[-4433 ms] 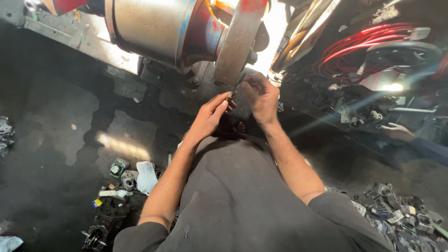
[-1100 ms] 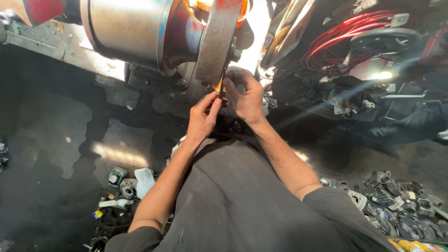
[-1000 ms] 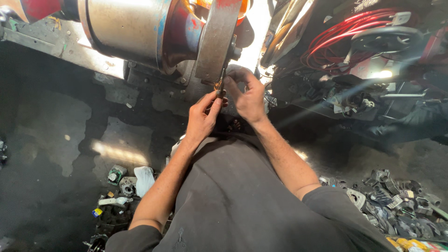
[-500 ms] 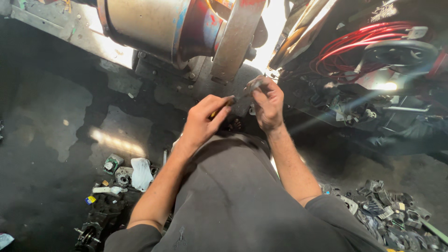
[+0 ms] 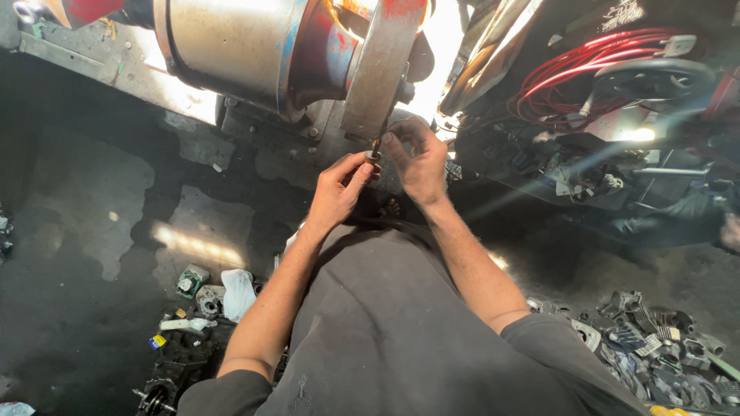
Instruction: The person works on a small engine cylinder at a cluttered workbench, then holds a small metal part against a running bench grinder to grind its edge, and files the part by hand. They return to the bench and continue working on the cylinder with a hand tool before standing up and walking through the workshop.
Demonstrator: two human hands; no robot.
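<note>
From the head camera, the left hand [image 5: 338,190] and the right hand [image 5: 417,158] meet just below the edge of a grey metal disc [image 5: 375,69] on a large metal drum [image 5: 231,46]; the left fingertips pinch a small round ring-shaped part [image 5: 373,156], while the right fingers close round a thin dark rod [image 5: 378,142] standing on it; red cables [image 5: 586,65] coil at the upper right; on the dark floor at the lower left lie a small green-and-white box [image 5: 190,279], a crumpled white wrapper [image 5: 238,291] and a little blue-and-yellow packet [image 5: 158,341]; a heap of grey metal parts [image 5: 655,350] sits at the lower right.
</note>
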